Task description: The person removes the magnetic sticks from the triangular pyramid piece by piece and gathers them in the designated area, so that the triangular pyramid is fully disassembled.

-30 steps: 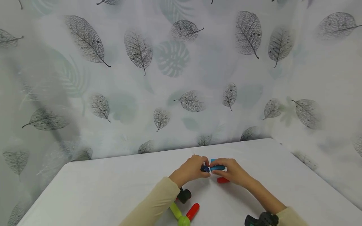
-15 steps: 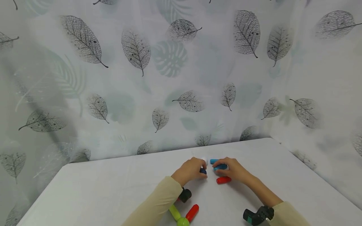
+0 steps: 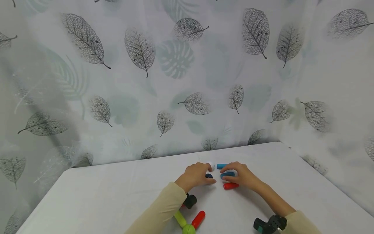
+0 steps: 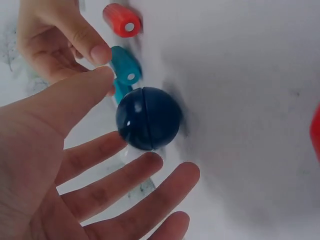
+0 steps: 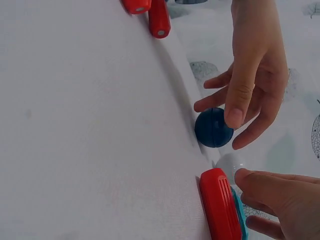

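Note:
A dark blue ball point(image 4: 150, 118) rests on the white table beside the spread fingers of my left hand point(image 3: 195, 175). In the left wrist view its thumb stands off the ball and its fingers lie loosely behind it. Just to the right, my right hand point(image 3: 242, 175) arches over a blue stick point(image 3: 227, 175), thumb and fingers to either side without a visible squeeze. That stick's white-tipped end point(image 4: 131, 76) points toward the ball. Behind lie a second blue stick point(image 3: 221, 166) and a white ball point(image 5: 230, 165); a red stick point(image 3: 230, 186) lies in front.
Nearer me lie a lime ball point(image 3: 189, 229), a lime stick point(image 3: 180, 219) and a red stick point(image 3: 198, 219). Black wrist cameras sit on both wrists, the right one point(image 3: 270, 224) low in view. A leaf-patterned curtain point(image 3: 187, 81) stands behind the table.
Both hands have drawn slightly apart, the blue ball shifting left and the blue stick right. My left fingers have spread away from the ball; the white ball and red stick show more.

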{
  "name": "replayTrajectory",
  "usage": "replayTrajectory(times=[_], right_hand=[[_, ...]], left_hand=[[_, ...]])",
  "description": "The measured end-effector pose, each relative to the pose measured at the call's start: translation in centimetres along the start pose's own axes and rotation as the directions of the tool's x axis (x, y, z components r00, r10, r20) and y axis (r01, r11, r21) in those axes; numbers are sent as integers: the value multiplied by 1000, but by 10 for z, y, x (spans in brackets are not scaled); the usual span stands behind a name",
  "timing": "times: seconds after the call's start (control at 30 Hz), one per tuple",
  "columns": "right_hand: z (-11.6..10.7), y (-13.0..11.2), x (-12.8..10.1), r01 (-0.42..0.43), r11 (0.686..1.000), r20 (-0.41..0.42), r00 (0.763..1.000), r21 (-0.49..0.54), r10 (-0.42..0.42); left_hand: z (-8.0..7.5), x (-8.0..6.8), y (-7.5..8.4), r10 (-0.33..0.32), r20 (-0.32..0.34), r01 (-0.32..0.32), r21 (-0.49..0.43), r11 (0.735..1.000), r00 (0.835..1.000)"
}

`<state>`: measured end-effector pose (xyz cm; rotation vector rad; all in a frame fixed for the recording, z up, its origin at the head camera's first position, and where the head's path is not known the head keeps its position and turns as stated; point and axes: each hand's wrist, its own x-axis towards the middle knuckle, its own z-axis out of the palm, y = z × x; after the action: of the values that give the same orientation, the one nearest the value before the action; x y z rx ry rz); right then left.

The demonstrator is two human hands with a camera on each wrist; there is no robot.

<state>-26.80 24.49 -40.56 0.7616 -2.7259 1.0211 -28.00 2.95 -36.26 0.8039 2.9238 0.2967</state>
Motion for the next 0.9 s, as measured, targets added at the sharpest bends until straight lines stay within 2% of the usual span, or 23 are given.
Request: replayTrajectory(times=[0.17, 0.23, 0.37, 0.5, 0.6, 0.73, 0.9], right_hand=[[1, -9, -6, 103, 994, -74, 992, -38, -106], [3, -13, -8, 175, 983, -94, 979, -54, -179], [13, -21, -12, 303, 953, -101, 947, -25, -304], [25, -29, -15, 393, 918, -93, 917, 52, -388], [34, -34, -18, 467, 874, -68, 884, 136, -462], [41, -40, -22, 499, 839, 4, 859, 219, -512], [48, -50, -28, 418, 851, 133, 869, 317, -476]], left_hand=[[-8, -12, -12, -11, -43, 9, -58, 998, 999], [-11, -19, -17, -15, -50, 11, -84, 996, 999], [-17, -34, -27, -13, -57, 6, -117, 993, 998], [-17, -52, -32, -3, -81, -5, -92, 996, 997], [-14, -63, -34, 21, -101, -27, -53, 998, 995], [-11, -76, -34, 53, -99, -57, -36, 998, 994], [-11, -91, -36, 96, -93, -99, -21, 995, 991]])
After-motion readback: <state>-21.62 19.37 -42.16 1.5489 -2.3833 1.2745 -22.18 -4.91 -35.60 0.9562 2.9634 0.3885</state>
